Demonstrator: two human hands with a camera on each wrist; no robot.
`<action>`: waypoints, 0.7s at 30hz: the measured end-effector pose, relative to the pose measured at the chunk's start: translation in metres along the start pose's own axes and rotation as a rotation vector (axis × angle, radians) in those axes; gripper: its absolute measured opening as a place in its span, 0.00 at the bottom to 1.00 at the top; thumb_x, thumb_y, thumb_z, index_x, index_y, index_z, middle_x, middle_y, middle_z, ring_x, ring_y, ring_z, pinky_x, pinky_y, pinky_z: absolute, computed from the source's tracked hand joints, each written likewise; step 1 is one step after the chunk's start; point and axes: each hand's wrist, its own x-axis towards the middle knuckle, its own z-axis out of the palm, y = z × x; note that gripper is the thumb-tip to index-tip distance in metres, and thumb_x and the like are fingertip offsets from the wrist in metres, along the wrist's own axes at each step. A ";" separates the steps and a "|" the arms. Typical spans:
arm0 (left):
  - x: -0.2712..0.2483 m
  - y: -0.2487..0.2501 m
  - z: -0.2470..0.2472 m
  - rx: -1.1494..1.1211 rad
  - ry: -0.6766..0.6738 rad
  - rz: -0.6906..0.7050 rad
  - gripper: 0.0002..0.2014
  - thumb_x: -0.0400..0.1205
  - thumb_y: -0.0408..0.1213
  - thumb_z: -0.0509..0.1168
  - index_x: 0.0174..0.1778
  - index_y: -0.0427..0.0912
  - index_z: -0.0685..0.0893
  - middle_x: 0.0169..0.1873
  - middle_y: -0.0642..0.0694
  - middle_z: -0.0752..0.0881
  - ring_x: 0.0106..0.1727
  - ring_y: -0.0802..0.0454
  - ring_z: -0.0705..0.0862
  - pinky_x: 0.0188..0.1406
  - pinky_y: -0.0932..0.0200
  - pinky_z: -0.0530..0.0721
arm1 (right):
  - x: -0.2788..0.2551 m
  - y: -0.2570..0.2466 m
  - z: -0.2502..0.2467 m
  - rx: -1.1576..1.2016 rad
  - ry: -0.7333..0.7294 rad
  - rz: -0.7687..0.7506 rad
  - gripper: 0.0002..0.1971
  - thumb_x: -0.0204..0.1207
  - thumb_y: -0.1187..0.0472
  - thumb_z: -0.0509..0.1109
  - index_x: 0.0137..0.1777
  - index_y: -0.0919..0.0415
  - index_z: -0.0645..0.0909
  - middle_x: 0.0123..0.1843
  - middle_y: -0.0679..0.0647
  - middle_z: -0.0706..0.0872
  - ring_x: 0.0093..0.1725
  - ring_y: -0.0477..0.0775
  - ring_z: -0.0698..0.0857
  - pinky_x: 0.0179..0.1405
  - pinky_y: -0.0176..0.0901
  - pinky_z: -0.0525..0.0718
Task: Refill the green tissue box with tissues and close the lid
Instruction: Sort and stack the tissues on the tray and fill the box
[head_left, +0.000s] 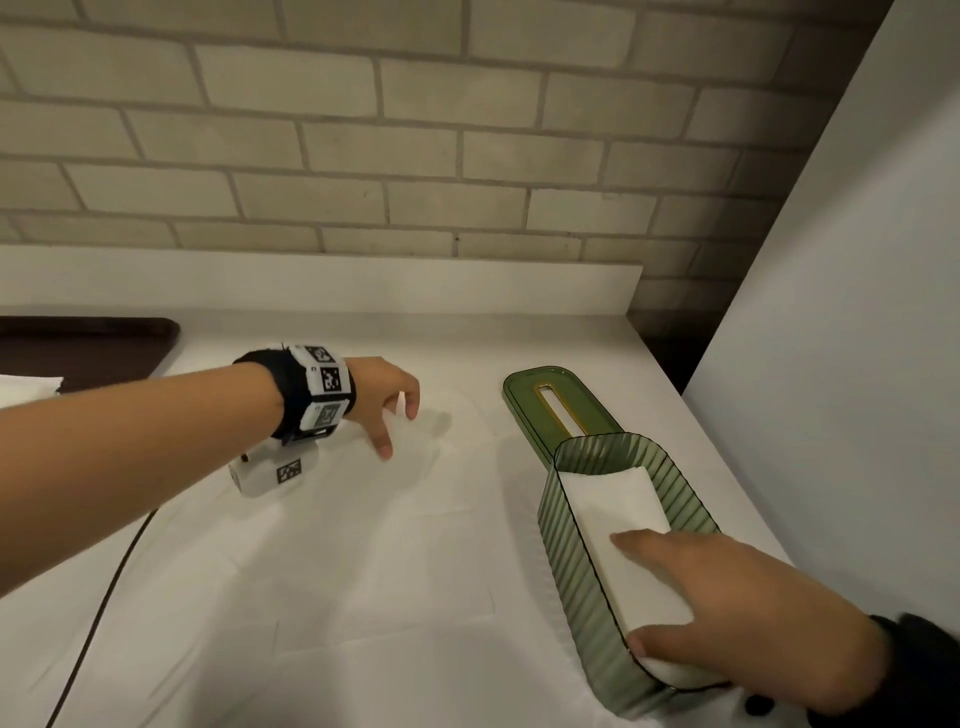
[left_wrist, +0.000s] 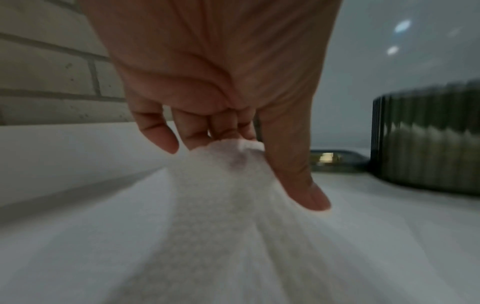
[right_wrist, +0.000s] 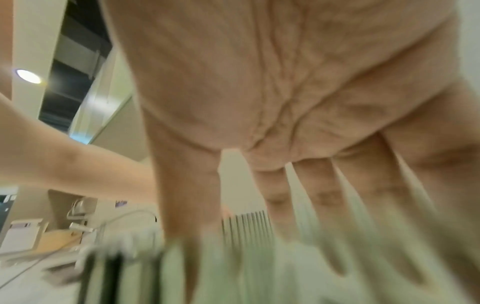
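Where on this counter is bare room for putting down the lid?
Bare counter lies behind the left hand, between the dark tray and the lid. Unfolded tissues cover the middle; the green box fills the right edge.

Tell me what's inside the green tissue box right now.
A folded white tissue stack lies in the green tissue box, with the right hand on its near end. Anything beneath the stack is hidden.

I see ribbed translucent green tissue box, white tissues inside, green lid yellow-rimmed slot, beige brick wall, black-white coded wristband.
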 end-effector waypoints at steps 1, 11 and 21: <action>-0.002 -0.001 -0.006 -0.001 0.021 0.011 0.25 0.66 0.49 0.79 0.56 0.50 0.81 0.39 0.56 0.77 0.46 0.53 0.76 0.37 0.69 0.70 | -0.004 -0.002 -0.003 0.021 0.034 0.007 0.37 0.72 0.34 0.64 0.79 0.32 0.50 0.74 0.36 0.69 0.72 0.40 0.70 0.69 0.34 0.70; -0.054 -0.010 -0.057 -0.478 0.405 0.117 0.09 0.77 0.48 0.69 0.44 0.46 0.83 0.41 0.49 0.88 0.44 0.48 0.85 0.51 0.56 0.81 | -0.020 -0.055 -0.028 0.852 0.146 -0.315 0.25 0.48 0.35 0.74 0.50 0.29 0.81 0.49 0.37 0.88 0.43 0.39 0.88 0.47 0.38 0.87; -0.103 0.010 -0.034 -1.369 0.528 0.271 0.07 0.79 0.43 0.66 0.48 0.48 0.87 0.41 0.53 0.91 0.39 0.59 0.88 0.33 0.68 0.85 | 0.044 -0.100 -0.010 0.575 0.771 -0.300 0.38 0.66 0.36 0.72 0.74 0.29 0.57 0.80 0.36 0.56 0.80 0.31 0.48 0.70 0.13 0.49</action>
